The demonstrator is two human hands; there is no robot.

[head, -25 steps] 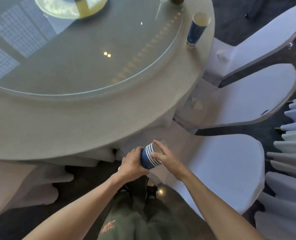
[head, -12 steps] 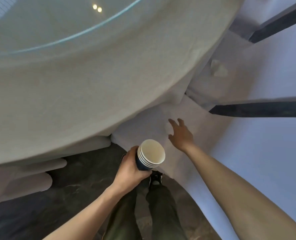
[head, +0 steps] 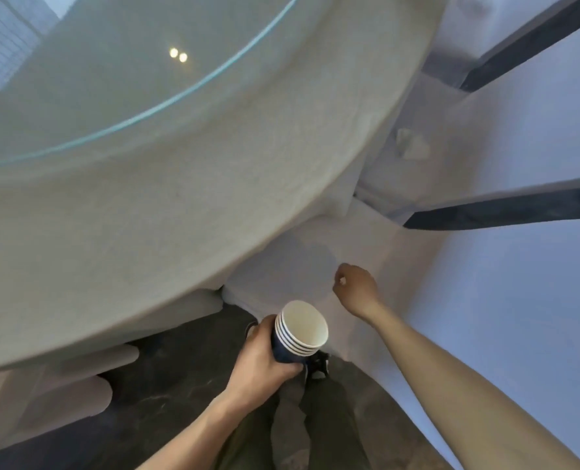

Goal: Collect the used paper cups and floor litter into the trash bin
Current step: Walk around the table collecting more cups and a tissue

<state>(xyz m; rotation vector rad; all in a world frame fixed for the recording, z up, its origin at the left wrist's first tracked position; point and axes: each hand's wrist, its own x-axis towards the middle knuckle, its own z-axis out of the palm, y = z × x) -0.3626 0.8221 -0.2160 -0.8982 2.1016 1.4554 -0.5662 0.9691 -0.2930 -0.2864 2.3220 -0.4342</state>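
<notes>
My left hand [head: 259,362] grips a stack of several nested blue paper cups [head: 300,332] with white rims, mouths tilted up toward me. My right hand [head: 356,288] rests low over the white chair seat [head: 282,266] under the table edge. Its fingers are curled shut, and a small white scrap [head: 342,281] shows between the fingertips. A crumpled white paper wad [head: 412,148] lies on the seat of the chair farther right. No trash bin is in view.
The round table [head: 180,215], covered in cream cloth with a glass turntable [head: 112,79], overhangs the upper left. White-covered chairs [head: 519,300] crowd the right side. My legs and shoes stand on the dark floor [head: 166,385] below.
My right hand let go of the cup stack, reached down to the chair seat with fingers apart, then curled them shut on a small white scrap. My head dipped closer to the table edge.
</notes>
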